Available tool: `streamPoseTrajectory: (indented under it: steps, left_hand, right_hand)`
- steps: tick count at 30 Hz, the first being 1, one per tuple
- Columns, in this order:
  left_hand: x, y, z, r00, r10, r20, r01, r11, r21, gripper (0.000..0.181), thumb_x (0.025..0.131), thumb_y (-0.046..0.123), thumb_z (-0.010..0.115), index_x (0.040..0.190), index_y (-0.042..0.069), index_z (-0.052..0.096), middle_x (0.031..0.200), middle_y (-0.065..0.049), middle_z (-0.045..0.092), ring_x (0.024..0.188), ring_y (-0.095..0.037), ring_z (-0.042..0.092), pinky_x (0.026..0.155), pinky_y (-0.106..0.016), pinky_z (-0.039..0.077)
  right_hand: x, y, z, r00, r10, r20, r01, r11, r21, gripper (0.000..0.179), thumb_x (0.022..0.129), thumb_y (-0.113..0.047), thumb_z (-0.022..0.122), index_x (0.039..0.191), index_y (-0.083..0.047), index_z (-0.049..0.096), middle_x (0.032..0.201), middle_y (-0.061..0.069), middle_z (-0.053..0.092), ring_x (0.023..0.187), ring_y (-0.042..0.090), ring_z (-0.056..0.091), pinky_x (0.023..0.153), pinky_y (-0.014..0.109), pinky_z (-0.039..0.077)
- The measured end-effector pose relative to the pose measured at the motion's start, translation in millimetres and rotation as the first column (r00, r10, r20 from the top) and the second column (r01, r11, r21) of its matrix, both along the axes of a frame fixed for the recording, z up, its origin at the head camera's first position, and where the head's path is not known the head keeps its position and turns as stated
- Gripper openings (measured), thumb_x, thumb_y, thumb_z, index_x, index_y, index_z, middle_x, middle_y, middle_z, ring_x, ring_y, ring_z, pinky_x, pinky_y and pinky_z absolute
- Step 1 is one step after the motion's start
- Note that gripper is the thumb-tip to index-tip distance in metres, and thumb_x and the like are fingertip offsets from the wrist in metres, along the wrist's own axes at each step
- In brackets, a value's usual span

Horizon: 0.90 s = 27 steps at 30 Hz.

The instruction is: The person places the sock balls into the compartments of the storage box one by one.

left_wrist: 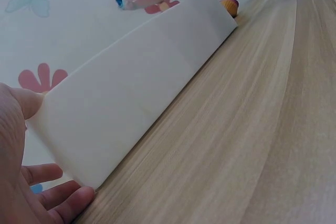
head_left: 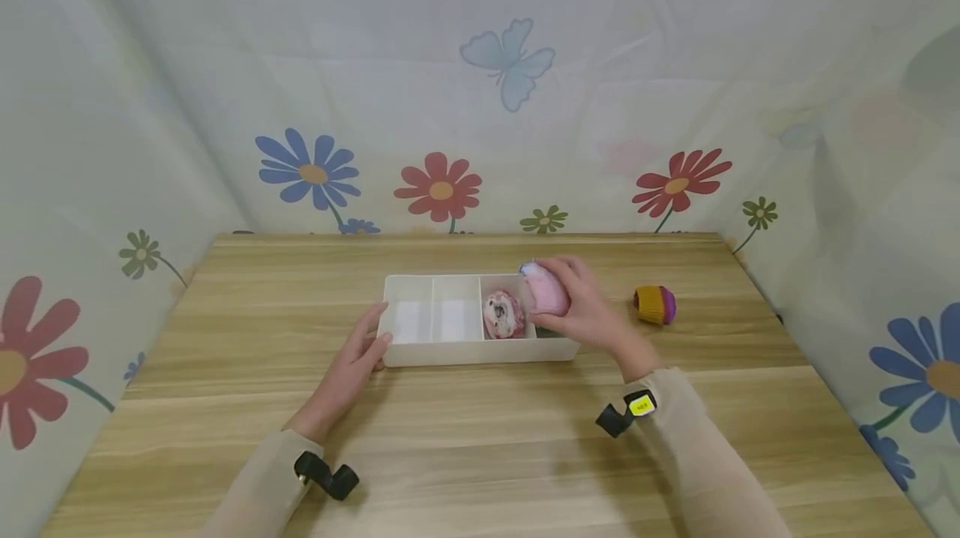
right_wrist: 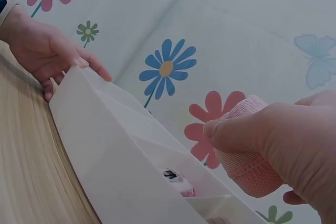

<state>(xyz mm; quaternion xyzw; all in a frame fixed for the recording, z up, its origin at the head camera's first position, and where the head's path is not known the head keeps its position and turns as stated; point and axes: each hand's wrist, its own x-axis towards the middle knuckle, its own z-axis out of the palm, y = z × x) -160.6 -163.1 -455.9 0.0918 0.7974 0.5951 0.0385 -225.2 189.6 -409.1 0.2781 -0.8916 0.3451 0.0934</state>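
A pink rolled sock (head_left: pixel 546 289) is gripped between the thumb and fingers of my right hand (head_left: pixel 583 304), held above the right end of a white divided box (head_left: pixel 472 353). In the right wrist view the pink roll (right_wrist: pixel 251 166) hangs clear of the box rim. My left hand (head_left: pixel 358 348) holds the box's left end, thumb at the front corner and fingers along the side. A red-and-white rolled sock (head_left: pixel 503 314) sits in the third compartment from the left. Something dark green (head_left: pixel 546 331) shows in the rightmost compartment, mostly hidden by my right hand.
To the right of the box, a mustard rolled sock (head_left: pixel 651 304) with a purple end lies on the wooden table (head_left: pixel 480 446). A flower-printed cloth (head_left: pixel 375 96) hangs behind the table and along both sides.
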Motion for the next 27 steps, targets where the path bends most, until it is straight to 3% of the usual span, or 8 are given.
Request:
streamPoseTrajectory:
  steps: [13, 21, 27]
  left_hand:
    - [-1.1, -0.7, 0.1, 1.000, -0.007, -0.004, 0.007, 1.000, -0.001, 0.051, 0.101, 0.022, 0.041, 0.147, 0.012, 0.022, 0.144, -0.023, 0.028, 0.114, -0.036, 0.045, 0.082, -0.046, 0.042]
    - [-1.6, -0.4, 0.8, 1.000, 0.007, 0.008, -0.007, 1.000, -0.002, 0.051, 0.101, 0.022, 0.041, 0.147, 0.013, 0.022, 0.145, -0.023, 0.026, 0.115, -0.035, 0.044, 0.084, -0.048, 0.041]
    - [-2.3, -0.6, 0.1, 1.000, 0.006, 0.002, -0.006, 1.000, -0.005, 0.051, 0.101, 0.021, 0.042, 0.147, 0.013, 0.023, 0.144, -0.023, 0.027, 0.113, -0.034, 0.045, 0.082, -0.046, 0.042]
  right_hand:
    - [-1.8, -29.4, -2.8, 0.998, 0.040, 0.048, -0.041, 0.999, 0.006, 0.075, 0.072, -0.026, 0.081, 0.136, -0.020, 0.042, 0.132, 0.008, 0.034, 0.108, 0.027, 0.042, 0.082, 0.045, 0.047]
    - [-4.2, -47.9, -0.9, 0.997, 0.078, 0.001, -0.078, 0.997, 0.007, 0.076, 0.070, -0.027, 0.081, 0.135, -0.016, 0.044, 0.130, 0.010, 0.037, 0.106, 0.025, 0.044, 0.079, 0.041, 0.047]
    - [-4.6, -57.9, -0.9, 0.995, 0.094, 0.016, -0.094, 0.996, -0.001, 0.075, 0.072, -0.031, 0.079, 0.135, -0.017, 0.043, 0.129, 0.008, 0.037, 0.105, 0.023, 0.043, 0.078, 0.039, 0.048]
